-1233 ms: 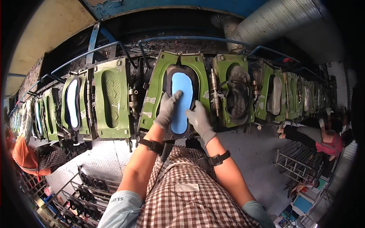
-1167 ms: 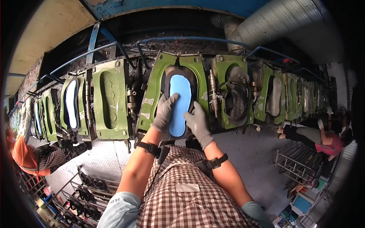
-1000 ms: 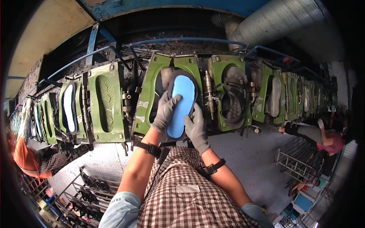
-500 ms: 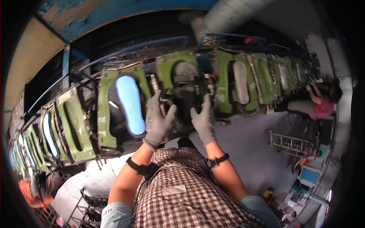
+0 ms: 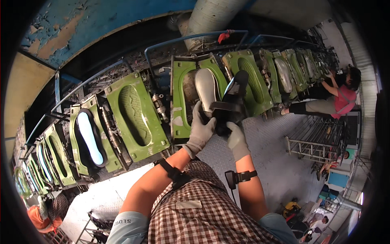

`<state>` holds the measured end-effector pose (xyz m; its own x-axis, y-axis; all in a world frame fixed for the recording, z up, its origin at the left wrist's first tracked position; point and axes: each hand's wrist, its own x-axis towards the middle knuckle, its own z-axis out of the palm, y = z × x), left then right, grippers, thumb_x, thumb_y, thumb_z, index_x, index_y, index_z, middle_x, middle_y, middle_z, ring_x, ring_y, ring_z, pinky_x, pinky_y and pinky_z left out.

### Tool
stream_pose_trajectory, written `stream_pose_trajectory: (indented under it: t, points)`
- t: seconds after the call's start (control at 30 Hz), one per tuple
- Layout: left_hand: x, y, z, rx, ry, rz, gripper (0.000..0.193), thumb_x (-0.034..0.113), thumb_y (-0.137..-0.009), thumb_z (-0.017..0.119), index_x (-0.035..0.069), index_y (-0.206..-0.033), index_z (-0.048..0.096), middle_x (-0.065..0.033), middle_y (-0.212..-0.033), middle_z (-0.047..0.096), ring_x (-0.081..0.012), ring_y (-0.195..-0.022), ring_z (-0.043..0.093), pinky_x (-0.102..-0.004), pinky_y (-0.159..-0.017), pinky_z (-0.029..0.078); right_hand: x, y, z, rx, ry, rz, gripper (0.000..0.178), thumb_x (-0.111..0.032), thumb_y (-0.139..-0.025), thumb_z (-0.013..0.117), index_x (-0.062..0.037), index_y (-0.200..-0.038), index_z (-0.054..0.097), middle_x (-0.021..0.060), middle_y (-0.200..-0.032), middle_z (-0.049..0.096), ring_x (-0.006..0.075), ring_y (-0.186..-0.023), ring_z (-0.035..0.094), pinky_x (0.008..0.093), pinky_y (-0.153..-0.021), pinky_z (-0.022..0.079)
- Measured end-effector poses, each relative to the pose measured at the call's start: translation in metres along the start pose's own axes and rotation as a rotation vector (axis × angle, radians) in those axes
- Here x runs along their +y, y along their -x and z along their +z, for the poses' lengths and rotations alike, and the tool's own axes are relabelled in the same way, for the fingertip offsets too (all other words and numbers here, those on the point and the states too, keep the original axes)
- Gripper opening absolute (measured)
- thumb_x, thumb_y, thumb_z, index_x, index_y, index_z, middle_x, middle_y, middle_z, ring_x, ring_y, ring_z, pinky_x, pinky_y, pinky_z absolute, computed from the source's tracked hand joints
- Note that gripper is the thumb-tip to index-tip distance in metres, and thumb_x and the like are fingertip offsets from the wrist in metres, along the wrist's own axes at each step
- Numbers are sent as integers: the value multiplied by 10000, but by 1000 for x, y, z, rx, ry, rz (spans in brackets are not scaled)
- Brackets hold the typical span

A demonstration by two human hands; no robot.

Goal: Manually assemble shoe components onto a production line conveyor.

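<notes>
A black strapped sandal (image 5: 234,106) is held up over the front edge of the mould line, tilted, with a blue strip showing along its sole. Just left of it, a grey metal foot-shaped last (image 5: 206,86) lies in an opened green mould (image 5: 181,122). My left hand (image 5: 200,131), in a grey glove, is closed at the sandal's near left side, beside the heel of the last. Gripping the sandal's lower end from the right is my gloved right hand (image 5: 237,142). The sandal partly hides the fingertips of both hands.
More green moulds run both ways: an open sole-patterned mould (image 5: 136,116) on the left, another with a light-blue sole (image 5: 90,138) further left. A blue rail (image 5: 183,40) runs behind. A co-worker (image 5: 339,95) is at the far right, near a metal rack (image 5: 310,140).
The moulds have shifted left past me, including the one with the blue sole. My hands, apart and with fingers spread before, have moved right and closed on the black sandal.
</notes>
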<state>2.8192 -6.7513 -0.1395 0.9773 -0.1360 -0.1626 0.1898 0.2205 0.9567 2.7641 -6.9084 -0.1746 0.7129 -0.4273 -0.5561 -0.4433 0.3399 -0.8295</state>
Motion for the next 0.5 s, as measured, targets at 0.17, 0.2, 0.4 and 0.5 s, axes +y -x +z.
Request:
stream_pose_trajectory:
  t: [0.17,0.2,0.4,0.5]
  points:
    - [-56,-52,1,242,-338,-26,906,-25,-884,688,49,-1604,143,-202,-1481,443,-286,-1298,509,-349,-1082,448,-50,-25,-42,1,-661,534,216,-160,-927,665,-149,-1142,684,39,-1166,701,228,-1063,649,398,-910,536]
    - [-77,-76,-8,375,-350,-54,795,-34,-878,686,27,-1560,283,-195,-1383,558,-278,-1232,575,-357,-1042,489,-64,-17,-27,-25,-643,654,211,-175,-938,662,-170,-1147,687,30,-1186,696,227,-1090,636,411,-923,526]
    - [-74,-106,-3,33,68,-249,381,188,-892,748,19,-1224,668,-61,-1088,720,-154,-937,685,-297,-829,559,-89,-55,15,93,-363,18,339,-62,-934,684,-137,-1235,547,54,-1182,656,133,-925,643,311,-755,510]
    - [-76,-79,7,244,105,-238,469,131,-798,821,7,-1220,660,-63,-1098,724,-153,-942,682,-311,-840,565,-98,-108,43,187,124,-419,388,-94,-930,685,-28,-1264,499,136,-1155,640,204,-923,664,333,-776,546]
